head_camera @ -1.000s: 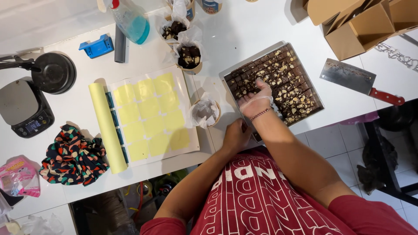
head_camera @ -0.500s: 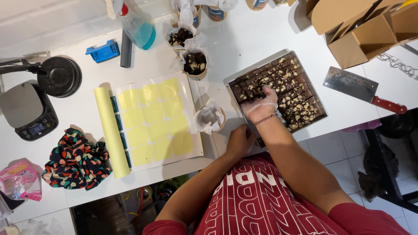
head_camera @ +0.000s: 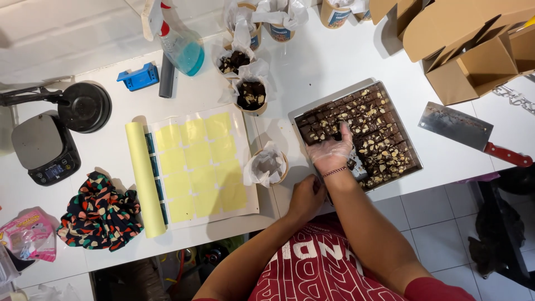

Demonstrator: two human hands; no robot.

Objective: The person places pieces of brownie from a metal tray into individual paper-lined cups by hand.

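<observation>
White table (head_camera: 312, 67): one tray (head_camera: 413, 167), four cups (head_camera: 252, 95).

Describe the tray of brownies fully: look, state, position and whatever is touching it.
The tray of brownies is a square, shallow metal pan lying flat and turned at an angle near the white table's front edge. It holds dark brown slab cut into small squares topped with pale nut pieces; some squares near the front corner are gone. The gloved right hand rests on the squares. The bare left hand touches the near corner.
</observation>
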